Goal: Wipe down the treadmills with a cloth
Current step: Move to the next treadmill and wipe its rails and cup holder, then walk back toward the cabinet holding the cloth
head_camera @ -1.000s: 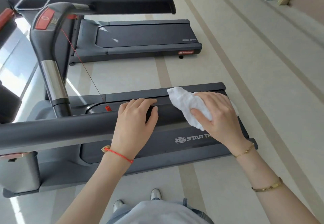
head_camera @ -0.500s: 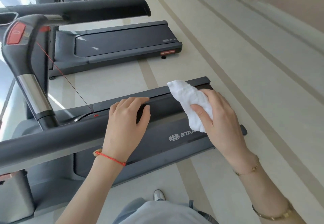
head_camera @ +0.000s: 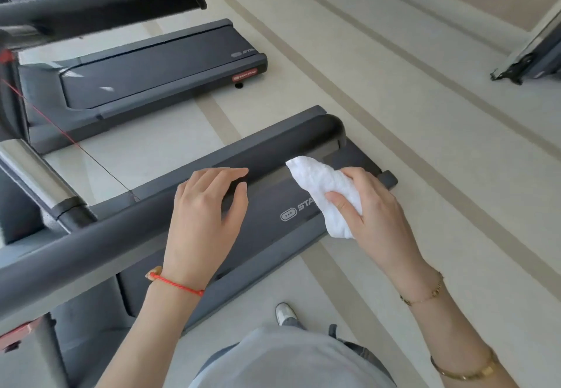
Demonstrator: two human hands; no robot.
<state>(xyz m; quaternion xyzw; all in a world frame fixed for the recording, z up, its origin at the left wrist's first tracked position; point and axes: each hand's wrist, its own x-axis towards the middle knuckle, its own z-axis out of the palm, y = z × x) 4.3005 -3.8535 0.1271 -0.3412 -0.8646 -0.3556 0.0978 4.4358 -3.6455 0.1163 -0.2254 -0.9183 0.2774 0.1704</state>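
Observation:
The near treadmill's dark padded handrail [head_camera: 91, 245] runs from lower left up to its rounded end at centre right. My left hand [head_camera: 206, 220] rests on top of this rail, fingers curled over it. My right hand [head_camera: 373, 214] holds a bunched white cloth [head_camera: 324, 187] just off the rail, near its far end and above the grey deck [head_camera: 273, 236]. A second treadmill [head_camera: 158, 69] stands beyond, parallel to the first.
A steel upright post [head_camera: 33, 172] with a red safety cord [head_camera: 45, 120] rises at left. Another machine's base [head_camera: 531, 59] sits at the right edge. Beige striped floor [head_camera: 425, 160] spreads to the right. My shoe [head_camera: 285, 313] is beside the deck.
The view has swung right and down. My right hand with the cloth has lifted slightly off the rail and drawn back toward me; my left hand stays on the rail.

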